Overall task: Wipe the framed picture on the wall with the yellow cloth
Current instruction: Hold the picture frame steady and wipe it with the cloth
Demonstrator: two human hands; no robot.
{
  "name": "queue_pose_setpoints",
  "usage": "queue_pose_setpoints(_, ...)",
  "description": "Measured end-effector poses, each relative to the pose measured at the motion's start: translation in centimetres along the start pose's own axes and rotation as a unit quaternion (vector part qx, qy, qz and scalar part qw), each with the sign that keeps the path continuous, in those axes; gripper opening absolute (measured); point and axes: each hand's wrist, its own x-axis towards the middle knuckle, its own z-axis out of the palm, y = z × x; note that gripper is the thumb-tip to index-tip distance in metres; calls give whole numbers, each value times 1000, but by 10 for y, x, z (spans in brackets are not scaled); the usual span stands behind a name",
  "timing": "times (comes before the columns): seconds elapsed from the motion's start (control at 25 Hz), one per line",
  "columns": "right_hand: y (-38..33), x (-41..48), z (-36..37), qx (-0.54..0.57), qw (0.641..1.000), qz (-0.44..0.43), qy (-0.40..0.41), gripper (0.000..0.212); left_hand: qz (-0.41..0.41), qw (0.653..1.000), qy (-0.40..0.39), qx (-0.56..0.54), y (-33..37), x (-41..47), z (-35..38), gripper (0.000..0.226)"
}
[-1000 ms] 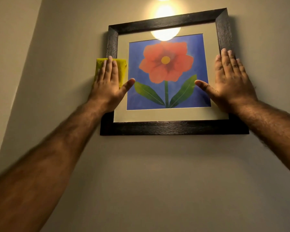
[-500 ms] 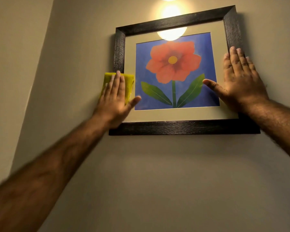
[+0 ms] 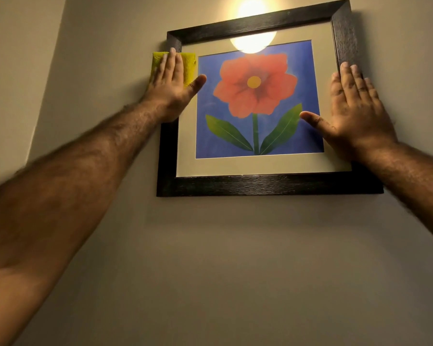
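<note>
Two flat hands: left (image 3: 169, 84) pressing yellow cloth (image 3: 188, 67) on picture (image 3: 258, 186), right (image 3: 358, 116) steadying; hard shoving risking knocking it askew.

Bare wall (image 3: 235, 270) below frame (image 3: 268, 186) — open passage

Beige wall (image 3: 235, 258), warm lamp glow (image 3: 250, 6)

We have one head view, close to the wall (image 3: 210, 258), tilted upward at the framed picture (image 3: 254, 103), perhaps from slightly left.
</note>
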Motion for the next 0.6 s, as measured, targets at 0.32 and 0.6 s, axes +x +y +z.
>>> queue_pose_setpoints(0.32,1,-1,2,-1,1000,-3,2,109,36,999,12,-3,-6,-133,49,99)
queue_pose_setpoints(0.6,1,-3,2,7,1000,-3,7,110,42,995,56,-64,-10,-116,4,49)
